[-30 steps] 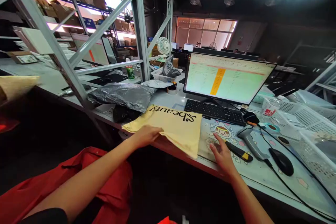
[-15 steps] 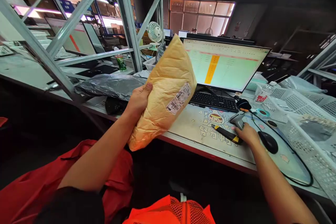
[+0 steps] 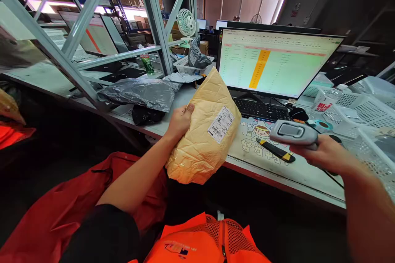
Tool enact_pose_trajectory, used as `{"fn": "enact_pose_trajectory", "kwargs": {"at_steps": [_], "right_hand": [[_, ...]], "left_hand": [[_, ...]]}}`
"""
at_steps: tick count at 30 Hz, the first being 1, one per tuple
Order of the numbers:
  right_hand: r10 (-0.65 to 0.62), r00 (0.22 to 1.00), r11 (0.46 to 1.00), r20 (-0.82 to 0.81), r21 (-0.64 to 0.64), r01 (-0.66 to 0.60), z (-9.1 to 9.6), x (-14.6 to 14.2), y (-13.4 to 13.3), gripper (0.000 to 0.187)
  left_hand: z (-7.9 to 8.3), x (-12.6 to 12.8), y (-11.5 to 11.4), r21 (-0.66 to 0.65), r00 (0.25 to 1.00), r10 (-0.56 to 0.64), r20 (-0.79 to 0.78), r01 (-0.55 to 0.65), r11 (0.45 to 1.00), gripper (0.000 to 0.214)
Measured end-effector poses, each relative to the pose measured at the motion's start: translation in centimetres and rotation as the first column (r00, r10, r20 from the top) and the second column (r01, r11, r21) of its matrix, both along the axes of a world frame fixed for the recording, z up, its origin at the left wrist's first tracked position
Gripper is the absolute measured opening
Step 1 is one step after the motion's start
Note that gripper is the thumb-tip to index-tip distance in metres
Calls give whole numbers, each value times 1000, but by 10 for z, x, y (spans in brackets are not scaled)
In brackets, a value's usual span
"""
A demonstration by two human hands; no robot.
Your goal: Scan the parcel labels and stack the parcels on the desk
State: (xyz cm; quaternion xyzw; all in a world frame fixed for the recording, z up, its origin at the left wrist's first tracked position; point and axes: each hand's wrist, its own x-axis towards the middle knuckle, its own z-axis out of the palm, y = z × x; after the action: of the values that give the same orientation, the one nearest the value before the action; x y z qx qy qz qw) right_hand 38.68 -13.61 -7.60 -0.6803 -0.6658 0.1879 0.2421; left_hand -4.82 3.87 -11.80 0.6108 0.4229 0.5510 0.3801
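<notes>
My left hand (image 3: 179, 122) grips the left edge of a yellow padded parcel (image 3: 200, 139) and holds it upright over the desk's front edge. A white barcode label (image 3: 220, 125) on the parcel faces me. My right hand (image 3: 327, 156) is closed round the handle of a grey barcode scanner (image 3: 293, 132), raised above the desk to the right of the parcel, its head pointing left toward the label. A cable trails from the scanner to the desk.
On the desk (image 3: 277, 172) lie a black-and-yellow utility knife (image 3: 275, 150), a keyboard (image 3: 262, 110), a black mouse (image 3: 298, 114) and a monitor (image 3: 274, 63). Grey plastic mailer bags (image 3: 138, 93) lie left. White mesh baskets (image 3: 361, 111) stand right. A metal rack (image 3: 92, 28) rises at left.
The parcel was lifted off the desk, turned label side toward me and lowered slightly. My right hand took the scanner from the desk and raised it toward the parcel.
</notes>
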Motion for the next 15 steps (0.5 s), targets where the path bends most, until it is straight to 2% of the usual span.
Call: {"fn": "enact_pose_trajectory", "kwargs": {"at_steps": [2, 3, 6, 9, 12, 15], "right_hand": [[203, 978, 979, -45, 6, -203, 16, -21, -18, 50], [266, 962, 964, -63, -7, -267, 20, -30, -23, 49], [303, 949, 952, -89, -12, -305, 19, -44, -20, 48], [149, 986, 989, -73, 29, -147, 2, -33, 0, 54], [-76, 994, 997, 73, -7, 77, -23, -2, 26, 54], [-297, 897, 945, 328, -31, 325, -54, 34, 50, 49]], "left_hand": [[-1, 3, 2, -28, 1000, -9, 0, 9, 1000, 66], [-2, 4, 3, -37, 1000, -12, 1, 12, 999, 66], [-6, 2, 4, -45, 1000, -1, -12, 0, 999, 66], [-13, -9, 7, -52, 996, 33, -85, -38, 998, 67], [-25, -28, 15, -55, 959, 98, -266, -116, 992, 70], [-44, -46, 29, -95, 881, 153, -448, -217, 972, 68]]}}
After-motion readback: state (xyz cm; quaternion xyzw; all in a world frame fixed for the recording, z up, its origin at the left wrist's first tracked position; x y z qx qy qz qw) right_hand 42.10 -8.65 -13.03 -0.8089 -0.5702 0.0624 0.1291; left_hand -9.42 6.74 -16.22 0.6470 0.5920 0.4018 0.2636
